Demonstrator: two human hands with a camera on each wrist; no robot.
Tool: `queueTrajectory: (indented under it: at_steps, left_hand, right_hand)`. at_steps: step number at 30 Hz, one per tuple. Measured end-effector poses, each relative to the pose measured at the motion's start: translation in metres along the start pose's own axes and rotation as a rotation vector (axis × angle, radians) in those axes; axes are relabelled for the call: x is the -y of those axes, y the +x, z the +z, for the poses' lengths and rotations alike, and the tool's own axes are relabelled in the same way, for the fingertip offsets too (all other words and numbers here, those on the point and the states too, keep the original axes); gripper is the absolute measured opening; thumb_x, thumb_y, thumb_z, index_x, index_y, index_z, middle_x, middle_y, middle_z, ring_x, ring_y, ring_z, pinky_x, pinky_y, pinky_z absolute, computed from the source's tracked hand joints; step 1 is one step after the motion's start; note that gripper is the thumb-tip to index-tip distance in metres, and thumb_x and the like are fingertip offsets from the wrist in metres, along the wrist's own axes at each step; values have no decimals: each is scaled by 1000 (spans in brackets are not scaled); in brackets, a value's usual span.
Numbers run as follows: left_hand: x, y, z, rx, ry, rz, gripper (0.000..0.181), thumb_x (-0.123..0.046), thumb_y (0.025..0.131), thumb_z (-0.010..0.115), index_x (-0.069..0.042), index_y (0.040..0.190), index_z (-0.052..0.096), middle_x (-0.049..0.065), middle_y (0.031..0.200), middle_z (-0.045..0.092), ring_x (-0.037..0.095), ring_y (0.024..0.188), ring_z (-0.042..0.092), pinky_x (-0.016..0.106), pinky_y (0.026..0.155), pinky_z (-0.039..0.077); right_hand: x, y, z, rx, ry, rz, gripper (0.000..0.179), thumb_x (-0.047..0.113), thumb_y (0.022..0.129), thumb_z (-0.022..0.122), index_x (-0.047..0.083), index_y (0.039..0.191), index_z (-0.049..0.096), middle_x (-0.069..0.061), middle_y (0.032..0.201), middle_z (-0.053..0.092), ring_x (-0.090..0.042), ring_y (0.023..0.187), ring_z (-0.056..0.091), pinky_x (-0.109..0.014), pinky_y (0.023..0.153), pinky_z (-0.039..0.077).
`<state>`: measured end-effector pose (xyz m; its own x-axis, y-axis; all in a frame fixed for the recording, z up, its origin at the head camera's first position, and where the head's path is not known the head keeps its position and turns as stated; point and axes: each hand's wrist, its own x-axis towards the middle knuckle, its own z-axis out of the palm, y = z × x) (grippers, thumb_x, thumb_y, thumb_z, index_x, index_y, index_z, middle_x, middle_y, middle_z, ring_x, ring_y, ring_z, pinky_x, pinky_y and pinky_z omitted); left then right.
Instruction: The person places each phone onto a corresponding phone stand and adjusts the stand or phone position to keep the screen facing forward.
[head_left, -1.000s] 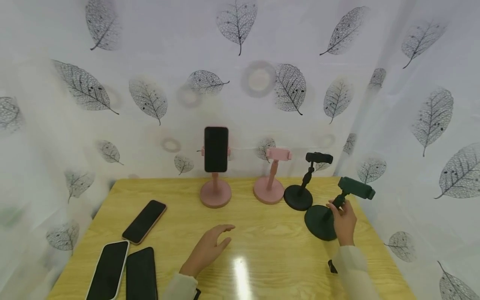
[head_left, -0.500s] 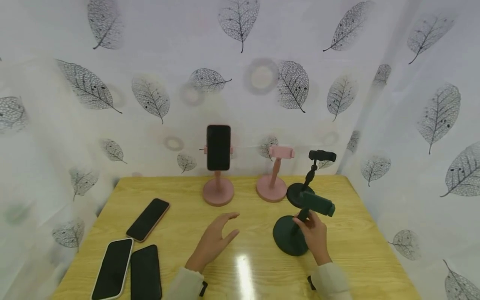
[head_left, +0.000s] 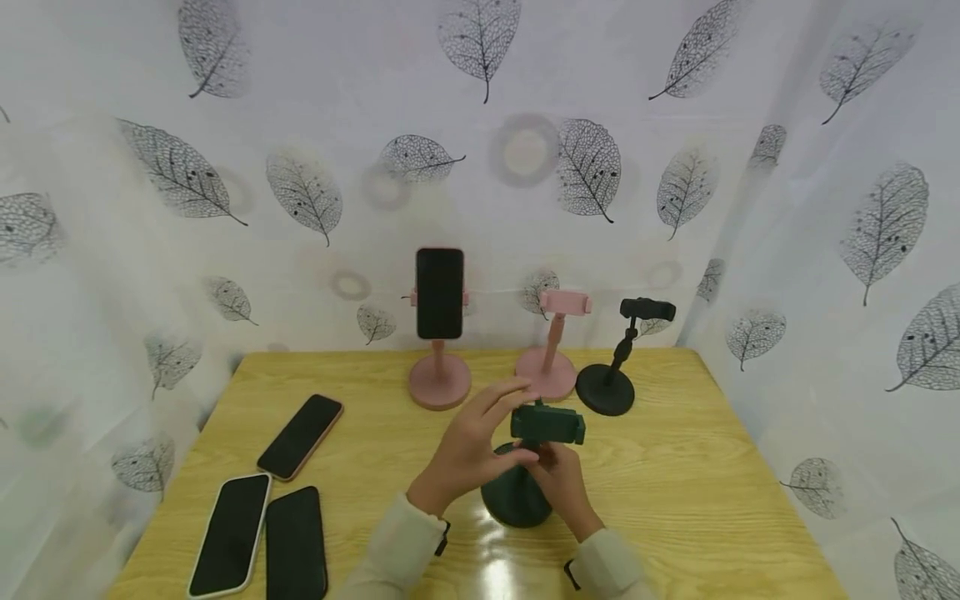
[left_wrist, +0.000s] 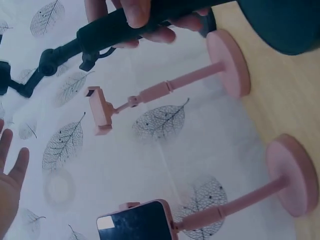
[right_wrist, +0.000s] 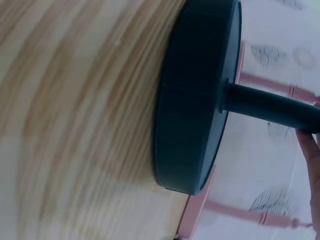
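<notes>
My right hand (head_left: 564, 487) grips the stem of a dark green phone stand (head_left: 551, 425) in front of me, fingers wrapped round it in the left wrist view. The stand's round base (right_wrist: 195, 100) is close over the wooden tabletop in the right wrist view. My left hand (head_left: 468, 450) is beside the stand's clamp, thumb and fingers spread around its left side. In the left wrist view, that left hand (left_wrist: 10, 185) shows extended fingers apart from the stand's clamp end (left_wrist: 4, 77).
At the back stand a pink stand holding a phone (head_left: 439, 293), another pink stand (head_left: 553, 342) and a black stand (head_left: 618, 358). On the table's left lie a pink-edged phone (head_left: 302, 436), a white-edged phone (head_left: 230, 535) and a black phone (head_left: 296, 543). A leaf-patterned curtain (head_left: 337, 108) hangs behind.
My right hand has brought the green stand from the right side to the middle of the table. My left hand has moved right and up to beside its clamp.
</notes>
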<state>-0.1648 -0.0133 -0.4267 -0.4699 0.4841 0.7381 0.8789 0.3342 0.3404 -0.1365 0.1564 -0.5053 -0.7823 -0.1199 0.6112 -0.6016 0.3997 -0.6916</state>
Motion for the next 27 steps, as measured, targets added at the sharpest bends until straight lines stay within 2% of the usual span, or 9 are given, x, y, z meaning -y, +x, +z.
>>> queueTrajectory:
  at_steps: [4, 8, 10, 11, 13, 16, 18, 22, 27]
  left_hand:
    - [-1, 9, 4, -4, 55, 118, 73, -23, 64, 87, -8, 128, 56, 9, 135, 52, 22, 127, 48, 30, 106, 39]
    - [-3, 16, 8, -7, 60, 150, 65, -21, 65, 86, -9, 124, 60, 7, 128, 59, 22, 125, 51, 32, 108, 37]
    - [-4, 17, 9, -11, 54, 151, 61, -20, 66, 85, -9, 121, 62, 6, 123, 62, 21, 120, 55, 32, 109, 36]
    - [-4, 17, 10, -13, 54, 149, 59, -20, 66, 85, -9, 119, 63, 5, 120, 64, 20, 117, 57, 32, 109, 36]
    - [-3, 16, 10, -27, 54, 146, 54, -20, 67, 85, -9, 116, 65, 4, 114, 67, 18, 111, 61, 30, 108, 37]
    - [-2, 14, 9, -65, 66, 153, 51, -21, 67, 85, -8, 113, 66, 4, 108, 69, 16, 103, 64, 28, 102, 43]
    - [-1, 13, 7, -89, 77, 157, 51, -21, 67, 85, -7, 112, 67, 5, 107, 70, 16, 101, 65, 29, 99, 46]
    - [0, 11, 2, -87, 57, 129, 50, -20, 67, 85, -5, 112, 67, 6, 106, 70, 16, 100, 66, 32, 100, 46]
    - [2, 11, -5, -39, -24, 68, 49, -21, 70, 83, -5, 113, 66, 6, 106, 71, 15, 99, 67, 28, 100, 45]
  right_hand:
    - [-6, 1, 9, 32, 5, -56, 28, -16, 74, 67, -6, 99, 63, -18, 89, 69, -9, 83, 67, -25, 72, 54]
    - [-22, -1, 12, 75, 131, -52, 31, -14, 82, 59, -5, 112, 59, 6, 107, 67, 5, 102, 58, -23, 82, 51]
    - [-25, -1, 13, 71, 186, -40, 30, -15, 85, 55, -5, 112, 58, 15, 111, 62, 9, 102, 55, -19, 83, 49]
    - [-25, -1, 14, 59, 180, -32, 31, -16, 84, 55, -6, 114, 58, 16, 112, 60, 10, 103, 54, -18, 83, 49]
    - [-21, -1, 17, 27, 145, -9, 31, -18, 82, 56, -7, 111, 58, 6, 107, 64, 10, 101, 53, -19, 81, 50]
    - [-6, 1, 20, -30, 87, 28, 22, -20, 78, 59, -9, 96, 63, -12, 87, 68, 12, 87, 54, -21, 70, 51]
    - [5, 4, 22, -55, 65, 38, 17, -21, 76, 59, -9, 87, 63, -18, 75, 64, 11, 77, 52, -22, 61, 49]
    - [24, 8, 26, -94, 38, 36, 17, -23, 74, 60, -6, 75, 59, -14, 60, 57, 8, 62, 43, -19, 51, 41]
    - [31, 8, 31, -120, 9, 34, 17, -22, 73, 61, -6, 77, 59, -13, 61, 59, 8, 63, 45, -20, 50, 42]
